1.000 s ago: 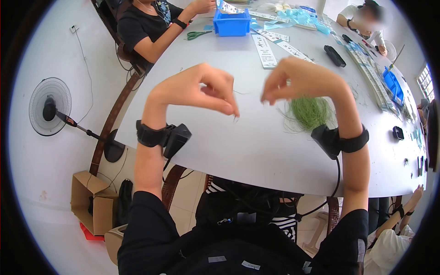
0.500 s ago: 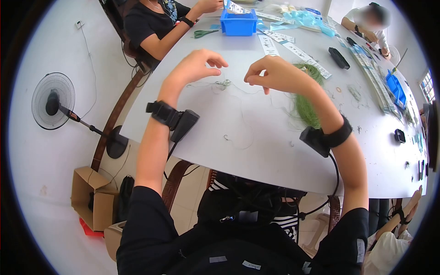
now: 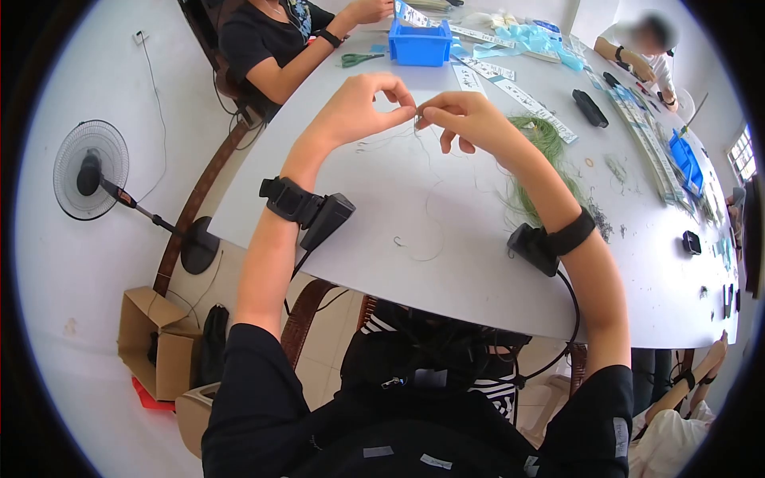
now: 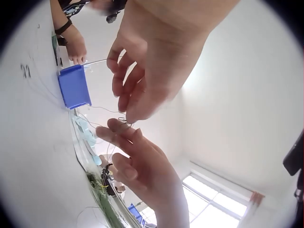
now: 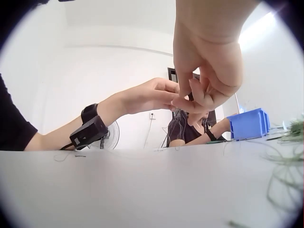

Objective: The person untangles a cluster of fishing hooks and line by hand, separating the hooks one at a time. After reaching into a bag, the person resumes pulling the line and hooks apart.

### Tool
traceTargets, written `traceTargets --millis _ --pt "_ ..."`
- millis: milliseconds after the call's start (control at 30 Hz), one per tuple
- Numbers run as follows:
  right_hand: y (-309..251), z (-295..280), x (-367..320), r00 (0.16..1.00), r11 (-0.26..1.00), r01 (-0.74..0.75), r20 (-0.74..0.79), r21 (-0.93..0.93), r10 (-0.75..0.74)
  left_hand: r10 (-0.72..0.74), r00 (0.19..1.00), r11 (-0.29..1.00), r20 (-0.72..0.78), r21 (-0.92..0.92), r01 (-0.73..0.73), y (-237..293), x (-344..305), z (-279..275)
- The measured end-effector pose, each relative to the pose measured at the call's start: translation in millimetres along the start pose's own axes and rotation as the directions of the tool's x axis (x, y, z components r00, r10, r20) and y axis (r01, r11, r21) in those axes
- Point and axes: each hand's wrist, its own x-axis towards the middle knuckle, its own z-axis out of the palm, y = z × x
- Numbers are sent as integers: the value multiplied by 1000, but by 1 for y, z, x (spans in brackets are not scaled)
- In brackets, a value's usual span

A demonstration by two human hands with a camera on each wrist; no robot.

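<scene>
In the head view my left hand (image 3: pixel 356 110) and right hand (image 3: pixel 472 118) meet fingertip to fingertip over the far middle of the table. Between them the thumbs and forefingers pinch a small cluster of fish hooks (image 4: pixel 124 122), with thin fishing line trailing off it. The right wrist view has line (image 5: pixel 178 116) hanging below the joined fingertips. My right hand's other fingers are loosely bent. Closer to the front edge, a single fish hook (image 3: pixel 400 241) lies on the table with a curved length of line.
A bundle of green line (image 3: pixel 543 147) lies beside my right forearm. Beyond are a blue bin (image 3: pixel 420 44), green-handled scissors (image 3: pixel 360 60), printed strips (image 3: pixel 532 105) and a black case (image 3: pixel 590 108). Small dark bits (image 3: pixel 603 225) are scattered at right. Other people sit around the table.
The hook with line that my left hand held now lies on the table. Both hands have moved farther from me and come together, and a hook-and-line cluster has been picked up off the table.
</scene>
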Motion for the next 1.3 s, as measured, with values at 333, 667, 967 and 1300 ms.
traceTargets --millis 333,667,967,1300 --pt "-29 -10 -16 965 946 158 -160 -284 -209 53 992 997 -110 -49 -58 14 -1 -7" --pt "-21 -20 -13 893 826 313 -150 -468 -423 83 989 994 -124 -66 -91 21 -1 -5" --pt "-35 -24 -21 996 992 91 -21 82 -90 45 993 976 -109 -209 -67 19 -2 -6" --pt "-28 -28 -17 991 956 122 19 265 -132 -3 1000 735 -7 -678 -3 29 -4 -11"
